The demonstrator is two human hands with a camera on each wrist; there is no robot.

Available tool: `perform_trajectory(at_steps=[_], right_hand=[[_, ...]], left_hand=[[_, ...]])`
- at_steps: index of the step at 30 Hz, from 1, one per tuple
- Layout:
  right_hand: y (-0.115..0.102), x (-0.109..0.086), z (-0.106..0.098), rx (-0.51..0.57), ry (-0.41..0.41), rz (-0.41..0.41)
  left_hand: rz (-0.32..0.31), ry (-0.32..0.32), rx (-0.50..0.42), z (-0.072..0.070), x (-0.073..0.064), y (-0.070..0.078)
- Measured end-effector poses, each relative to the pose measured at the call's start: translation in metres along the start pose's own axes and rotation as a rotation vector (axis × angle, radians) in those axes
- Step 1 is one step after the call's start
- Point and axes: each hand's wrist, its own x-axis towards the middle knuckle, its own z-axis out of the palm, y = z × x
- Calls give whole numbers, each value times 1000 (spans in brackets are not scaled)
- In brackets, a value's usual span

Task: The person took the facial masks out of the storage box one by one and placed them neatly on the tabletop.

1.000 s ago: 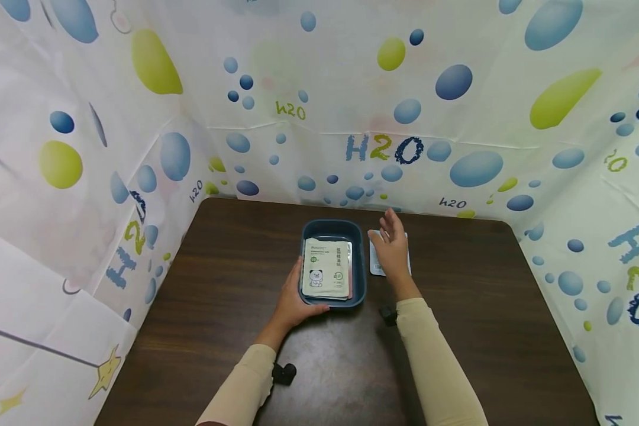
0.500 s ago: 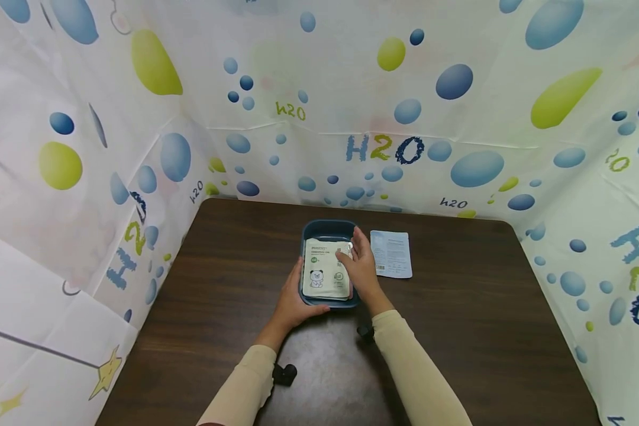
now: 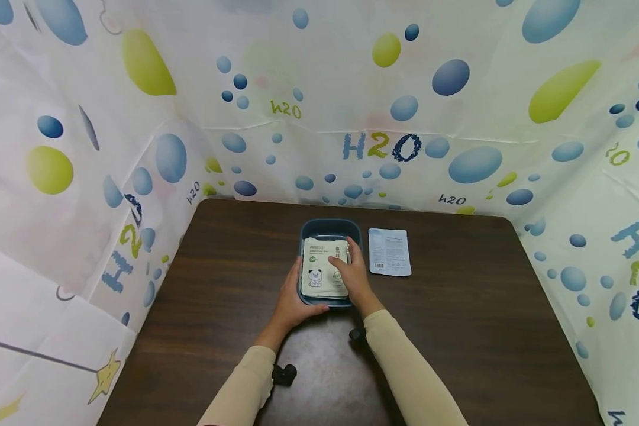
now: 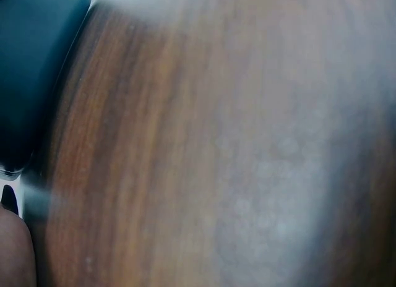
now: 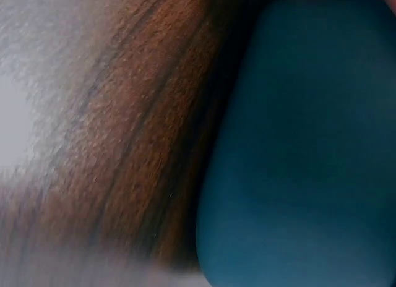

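Observation:
A dark blue plastic tray [image 3: 330,226] stands on the table, holding a stack of flat packets. The top packet [image 3: 318,260] is cream, with green print and a cartoon bear. My left hand [image 3: 293,300] holds the tray at its near left corner, fingers along the side and thumb across the front. At the stack's right edge, my right hand [image 3: 355,279] pinches the top packet, thumb above; its fingertips are partly hidden inside the tray. The tray's outer wall [image 4: 34,64] shows in the left wrist view, and its side [image 5: 303,145] fills much of the right wrist view.
A pale blue printed pouch [image 3: 390,252] lies flat just right of the tray. The dark brown wooden table [image 3: 468,307] backs onto a white curtain [image 3: 319,65] with blue and green spots, which also hangs at both sides.
My right hand has moved left from above the pale blue pouch into the tray, onto the cream packet. The pouch now shows whole. My left hand has stayed on the tray.

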Motion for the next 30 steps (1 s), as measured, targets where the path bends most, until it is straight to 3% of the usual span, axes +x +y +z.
perform_trajectory(at_steps=[8,17,24,27,30], right_hand=[[-4,-2,3,-8,-10,9],[4,0,0,38,21,-52],[3,0,-4,196,-26,-98],[0,0,-4,232,-60,-70],[0,0,-4,198,-111,-23]], left_hand=[[10,0,-13,-1,1,-1],[15,10,-3,0,0,-3],[18,12,2,1,2,-2],[17,3,-1,1,2,-3],[11,-1,-14,0,1,-4]])
